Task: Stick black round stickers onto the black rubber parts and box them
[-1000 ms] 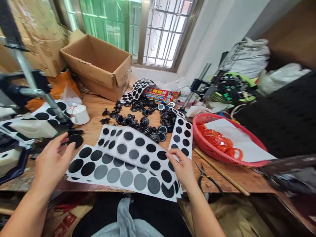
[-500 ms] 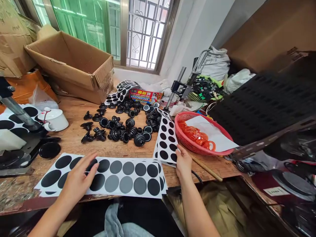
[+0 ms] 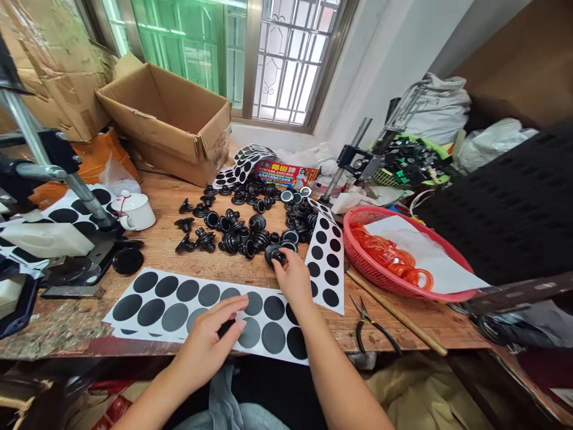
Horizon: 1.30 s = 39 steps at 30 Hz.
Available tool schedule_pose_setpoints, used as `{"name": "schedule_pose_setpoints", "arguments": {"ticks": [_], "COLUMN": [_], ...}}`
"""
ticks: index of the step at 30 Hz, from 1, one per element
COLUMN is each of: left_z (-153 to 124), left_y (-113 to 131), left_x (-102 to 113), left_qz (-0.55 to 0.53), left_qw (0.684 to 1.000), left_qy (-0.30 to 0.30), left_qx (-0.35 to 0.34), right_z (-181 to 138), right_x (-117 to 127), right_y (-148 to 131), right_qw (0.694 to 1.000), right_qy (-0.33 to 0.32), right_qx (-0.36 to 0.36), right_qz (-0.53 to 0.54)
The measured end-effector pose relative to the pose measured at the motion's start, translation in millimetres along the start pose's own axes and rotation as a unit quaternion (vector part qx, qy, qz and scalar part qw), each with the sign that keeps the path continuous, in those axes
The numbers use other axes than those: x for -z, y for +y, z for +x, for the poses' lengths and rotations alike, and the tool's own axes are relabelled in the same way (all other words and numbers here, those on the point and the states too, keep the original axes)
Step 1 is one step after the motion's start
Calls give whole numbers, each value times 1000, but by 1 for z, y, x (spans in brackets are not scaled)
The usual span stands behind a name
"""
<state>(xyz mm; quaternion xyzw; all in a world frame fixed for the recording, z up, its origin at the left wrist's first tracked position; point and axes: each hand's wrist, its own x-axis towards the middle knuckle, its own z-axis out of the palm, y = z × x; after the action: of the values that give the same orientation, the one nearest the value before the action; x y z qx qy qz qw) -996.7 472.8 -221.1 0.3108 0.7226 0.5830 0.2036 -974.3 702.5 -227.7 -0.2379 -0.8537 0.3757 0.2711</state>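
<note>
A white sheet of black round stickers (image 3: 179, 301) lies flat along the near edge of the wooden bench. My left hand (image 3: 210, 340) rests on its right half, fingers curled with the tips pressing a black disc. My right hand (image 3: 293, 278) reaches past the sheet to a pile of black ribbed rubber parts (image 3: 250, 224) and its fingers close on one black rubber part (image 3: 274, 255) at the near edge of the pile. A smaller sticker sheet (image 3: 328, 263) lies just right of that hand.
A red basket (image 3: 371, 272) holds orange rings and white paper. Pliers (image 3: 369, 325) and a wooden stick (image 3: 396, 313) lie near the front edge. A metal press stand (image 3: 67, 173), a white cup (image 3: 134, 209), an open cardboard box (image 3: 170, 125) and a second press (image 3: 353, 158) stand around.
My right hand left the small sticker sheet and moved left and forward to grip a rubber part. My left hand slid right along the big sheet. The camera view shifted.
</note>
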Motion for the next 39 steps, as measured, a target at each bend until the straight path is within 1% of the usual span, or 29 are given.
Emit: {"name": "schedule_pose_setpoints", "arguments": {"ticks": [2, 3, 5, 7, 9, 11, 15, 18, 21, 24, 27, 28, 30, 32, 34, 37, 39], "left_z": [7, 11, 20, 27, 30, 30, 28, 26, 23, 16, 10, 9, 8, 7, 7, 7, 7], "left_y": [1, 1, 2, 5, 8, 10, 7, 6, 8, 11, 13, 13, 13, 13, 14, 13, 11], "left_x": [1, 1, 0, -2, -5, -7, -7, -5, 1, 6, 9, 9, 9, 9, 9, 11, 11], "left_qz": [-88, -131, -192, -208, -196, -176, -151, -149, -165, -203, -246, -261, -282, -287, -285, -291, -296], "left_qw": [994, 988, 977, 974, 975, 979, 983, 984, 982, 973, 962, 958, 952, 952, 952, 950, 949], "left_qy": [16, 22, 22, 5, -6, -4, 21, 34, 29, -6, -33, -35, -38, -46, -56, -60, -33], "left_qx": [56, 76, 90, 93, 100, 105, 101, 96, 92, 107, 117, 115, 110, 100, 95, 100, 108], "right_z": [-5, -11, -26, -41, -53, -59, -63, -65, -65, -66, -68, -69, -73, -76, -78, -82, -84], "right_x": [2, 3, 7, 11, 13, 13, 12, 10, 9, 11, 16, 17, 20, 21, 20, 19, 19], "right_y": [-5, -9, -18, -29, -38, -43, -44, -45, -48, -51, -54, -55, -57, -59, -62, -67, -72], "right_qw": [999, 998, 985, 959, 944, 950, 964, 968, 968, 960, 932, 927, 936, 954, 963, 966, 969], "right_qy": [-15, -34, -107, -185, -221, -216, -204, -200, -200, -201, -250, -267, -276, -252, -229, -212, -192], "right_qx": [-4, -8, -17, -25, -22, -6, 25, 40, 41, 45, 49, 47, 47, 58, 78, 107, 113], "right_qz": [36, 61, 135, 211, 246, 225, 167, 148, 147, 192, 259, 259, 215, 152, 114, 103, 108]}}
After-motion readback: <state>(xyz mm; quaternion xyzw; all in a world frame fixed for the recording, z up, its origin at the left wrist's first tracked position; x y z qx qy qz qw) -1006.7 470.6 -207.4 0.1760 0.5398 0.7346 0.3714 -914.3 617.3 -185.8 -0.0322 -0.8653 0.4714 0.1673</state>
